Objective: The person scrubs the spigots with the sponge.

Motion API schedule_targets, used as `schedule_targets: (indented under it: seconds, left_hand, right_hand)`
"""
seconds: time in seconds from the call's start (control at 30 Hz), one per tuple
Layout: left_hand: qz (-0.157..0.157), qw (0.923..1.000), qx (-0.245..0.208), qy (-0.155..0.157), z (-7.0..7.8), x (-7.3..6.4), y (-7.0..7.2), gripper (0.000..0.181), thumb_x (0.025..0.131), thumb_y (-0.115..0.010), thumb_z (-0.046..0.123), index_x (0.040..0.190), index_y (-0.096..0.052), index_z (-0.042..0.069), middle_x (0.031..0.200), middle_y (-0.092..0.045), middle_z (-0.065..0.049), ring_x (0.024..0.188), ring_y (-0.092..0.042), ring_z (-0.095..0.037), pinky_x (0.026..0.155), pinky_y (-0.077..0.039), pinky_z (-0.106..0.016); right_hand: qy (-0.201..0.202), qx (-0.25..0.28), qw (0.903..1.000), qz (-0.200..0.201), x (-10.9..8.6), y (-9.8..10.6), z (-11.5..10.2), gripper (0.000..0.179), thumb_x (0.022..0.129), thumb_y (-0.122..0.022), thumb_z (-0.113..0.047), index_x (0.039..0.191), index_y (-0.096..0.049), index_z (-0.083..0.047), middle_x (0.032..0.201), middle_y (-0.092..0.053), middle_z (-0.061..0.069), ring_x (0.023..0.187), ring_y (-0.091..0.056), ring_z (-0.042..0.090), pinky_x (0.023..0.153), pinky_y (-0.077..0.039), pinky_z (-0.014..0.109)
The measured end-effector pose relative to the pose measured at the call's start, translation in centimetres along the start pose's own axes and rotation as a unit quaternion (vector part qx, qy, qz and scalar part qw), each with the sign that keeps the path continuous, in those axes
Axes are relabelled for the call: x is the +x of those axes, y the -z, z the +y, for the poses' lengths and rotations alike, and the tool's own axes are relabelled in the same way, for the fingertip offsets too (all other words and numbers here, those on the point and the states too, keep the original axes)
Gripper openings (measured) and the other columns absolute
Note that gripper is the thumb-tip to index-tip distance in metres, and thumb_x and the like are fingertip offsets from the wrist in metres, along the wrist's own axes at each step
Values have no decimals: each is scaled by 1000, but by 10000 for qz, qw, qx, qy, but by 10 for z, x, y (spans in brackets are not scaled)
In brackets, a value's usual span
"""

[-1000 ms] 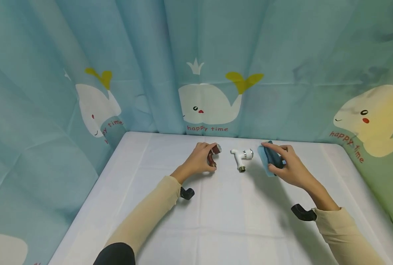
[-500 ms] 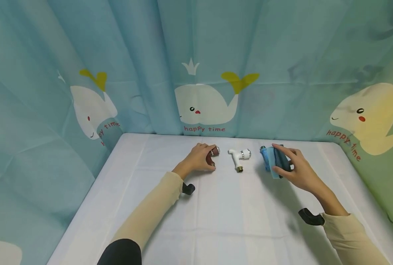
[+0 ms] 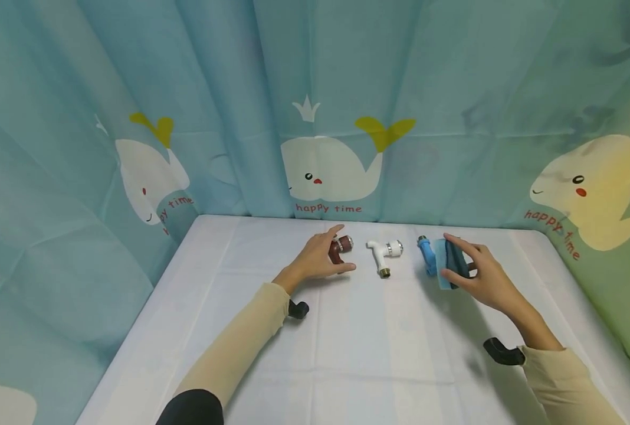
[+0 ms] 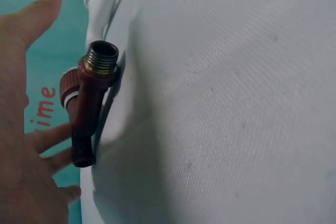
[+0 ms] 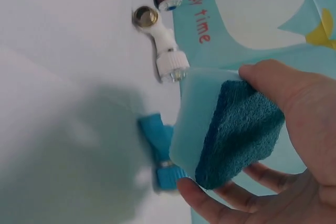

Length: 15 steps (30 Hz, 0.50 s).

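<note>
My left hand [image 3: 311, 258] is spread around a dark red plastic tap [image 3: 337, 250] lying on the white table. In the left wrist view the thumb and fingers stand apart from the tap [image 4: 90, 103], its threaded end facing the camera. My right hand [image 3: 486, 278] pinches a sponge [image 3: 455, 264] between thumb and fingers, above the table. The right wrist view shows the sponge's dark teal scouring side [image 5: 244, 129] and pale blue foam side. Just left of the sponge lies a blue tap [image 3: 427, 255], partly hidden by it.
Between the two hands a white tap [image 3: 381, 255] with a brass threaded end lies in a row with the others. A blue curtain [image 3: 336, 71] printed with whales hangs behind the table [image 3: 368, 342]. Black curved pieces [image 3: 503, 352] stick out at both wrists.
My left thumb and fingers have spread away from the red tap, which they gripped before. My right hand has moved right with the sponge, uncovering the blue tap.
</note>
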<state>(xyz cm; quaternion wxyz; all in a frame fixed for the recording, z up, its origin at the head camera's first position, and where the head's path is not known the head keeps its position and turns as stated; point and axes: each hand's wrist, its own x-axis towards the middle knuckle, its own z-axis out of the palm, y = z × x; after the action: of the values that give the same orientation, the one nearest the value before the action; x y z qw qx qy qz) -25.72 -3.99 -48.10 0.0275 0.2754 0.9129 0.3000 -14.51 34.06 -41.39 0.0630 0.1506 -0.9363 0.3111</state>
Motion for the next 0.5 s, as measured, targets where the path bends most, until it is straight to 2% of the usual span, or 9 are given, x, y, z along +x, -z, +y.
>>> schedule_targets:
  seconds: [0.07,0.17,0.3,0.4,0.5]
  left_hand:
    - [91,9999,108,-11,-1,-5,4,107,84,-74,64,164,-22,18,159,-43,-9,146,-39,-28,121,-32,-46]
    - [329,9989,319,-20,-4,-17,15,108,84,-74,65,165,-21,18,164,-34,-7,150,-32,-27,124,-25,-46]
    - [664,9964,531,-67,-10,-33,31,108,84,-74,64,165,-20,17,164,-34,-8,150,-31,-28,124,-23,-49]
    - [813,9952,539,-67,-17,-44,40,106,86,-73,63,165,-20,17,164,-35,-8,150,-32,-29,124,-23,-51]
    - [896,9949,465,-5,-25,-53,45,104,86,-72,61,165,-21,16,164,-34,-8,150,-32,-30,123,-23,-51]
  right_hand:
    - [22,-91,10000,10,0,4,4,79,93,-79,-18,160,-37,-12,132,-45,38,95,-63,48,73,-57,58]
    - [-120,-305,9995,-50,1,15,12,79,92,-79,-22,158,-39,-9,125,-48,38,88,-64,41,67,-56,51]
    - [-325,-736,9968,-2,3,32,35,76,91,-81,-29,153,-45,-6,116,-53,38,85,-64,38,61,-51,40]
    - [-249,-982,9948,59,6,42,60,74,88,-83,-29,148,-49,-4,113,-58,38,93,-62,46,64,-49,47]
    - [-264,-1139,9931,-119,8,49,83,73,86,-84,-30,144,-51,-1,113,-59,40,100,-59,52,68,-49,57]
